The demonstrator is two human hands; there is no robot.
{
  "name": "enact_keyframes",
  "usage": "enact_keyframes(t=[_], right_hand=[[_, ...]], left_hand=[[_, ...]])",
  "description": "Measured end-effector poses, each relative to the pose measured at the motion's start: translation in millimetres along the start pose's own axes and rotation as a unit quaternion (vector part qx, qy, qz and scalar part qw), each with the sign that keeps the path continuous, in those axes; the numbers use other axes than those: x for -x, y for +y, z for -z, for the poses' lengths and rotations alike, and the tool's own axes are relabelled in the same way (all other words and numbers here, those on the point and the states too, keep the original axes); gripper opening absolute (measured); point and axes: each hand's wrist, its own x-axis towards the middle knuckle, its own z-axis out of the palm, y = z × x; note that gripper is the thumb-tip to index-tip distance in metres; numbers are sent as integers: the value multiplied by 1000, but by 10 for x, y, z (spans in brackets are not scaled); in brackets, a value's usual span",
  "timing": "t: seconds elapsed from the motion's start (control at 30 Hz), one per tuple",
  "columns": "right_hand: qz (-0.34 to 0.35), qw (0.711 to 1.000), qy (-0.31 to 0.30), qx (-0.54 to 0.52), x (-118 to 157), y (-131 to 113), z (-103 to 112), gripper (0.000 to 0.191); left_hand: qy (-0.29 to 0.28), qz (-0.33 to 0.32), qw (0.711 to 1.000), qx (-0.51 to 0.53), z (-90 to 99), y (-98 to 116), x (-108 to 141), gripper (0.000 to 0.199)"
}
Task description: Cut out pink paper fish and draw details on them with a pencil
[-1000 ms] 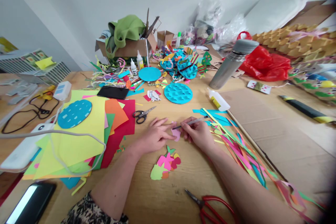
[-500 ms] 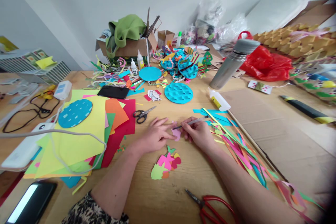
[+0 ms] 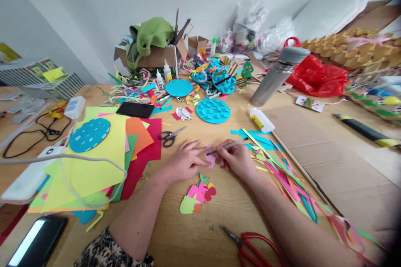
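Note:
My right hand (image 3: 234,156) is closed round a slim grey pen (image 3: 230,145), its tip resting on a small pink-purple paper piece (image 3: 211,161). My left hand (image 3: 184,162) lies flat with its fingers spread, fingertips at the left edge of that piece. Nearer to me sits a small pile of cut paper shapes (image 3: 197,194) in green, pink, red and orange. Black-handled scissors (image 3: 169,137) lie beyond my left hand.
Red-handled scissors (image 3: 250,248) lie at the front edge. Coloured sheets (image 3: 94,167) cover the left side. Paper strips (image 3: 288,175) and cardboard (image 3: 332,162) are on the right. A steel bottle (image 3: 272,81) and glue bottle (image 3: 262,120) stand and lie beyond.

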Motion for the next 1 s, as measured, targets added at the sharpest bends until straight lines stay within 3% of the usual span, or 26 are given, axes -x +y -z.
enact_keyframes(t=[1.0], right_hand=[[-1,1000,-5,-16,-1,-13,-7,45]], left_hand=[[0,1,1000,0,-15,-16,-2,52]])
